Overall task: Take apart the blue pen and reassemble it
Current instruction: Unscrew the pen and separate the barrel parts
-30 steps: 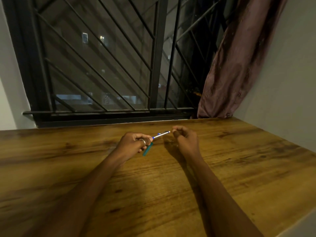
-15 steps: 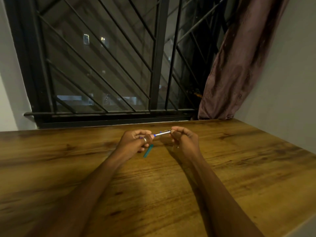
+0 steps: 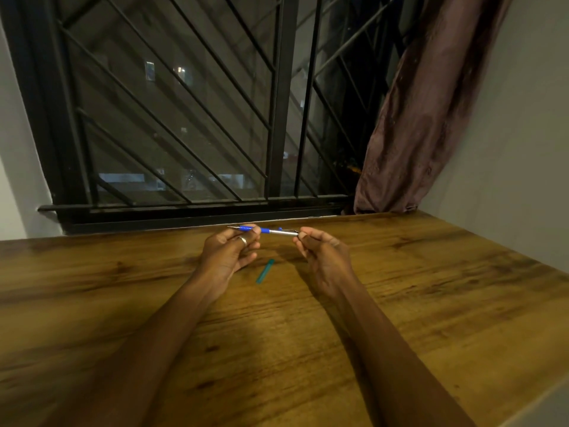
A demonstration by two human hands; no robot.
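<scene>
Head view, bottom edge: your two forearms (image 3: 172,349) come in from the lower corners and are cut off by the frame before the elbows. They lie over a wooden table (image 3: 431,318) with a dark, streaked grain, which fills the lower half of the frame. Its near right corner is also cut off.

Between your wrists, just below centre, a short teal piece (image 3: 264,271) lies flat on the wood, apart from both hands. It is too small to tell what part it is.

Your left hand (image 3: 229,251) is curled, its thumb and fingertips pinching the blue grip end of the blue pen (image 3: 271,231). A ring (image 3: 243,241) shows on one finger. Your right hand (image 3: 323,257) is likewise curled, its fingertips pinching the pen's silver end. The pen is held roughly level between both hands, above the table near its far edge, at centre frame. A thin point sticks out to the left past your left fingertips. Your fingers hide both gripped sections, so the joints there cannot be made out.

Beyond the table's far edge stands a dark window grille (image 3: 277,118) of upright and slanting bars, filling the upper left and centre. Through it is darkness with a few small lights. A brownish curtain (image 3: 425,118) hangs bunched at upper right, its hem reaching the table's far corner. A plain pale wall (image 3: 517,134) closes the right side.
</scene>
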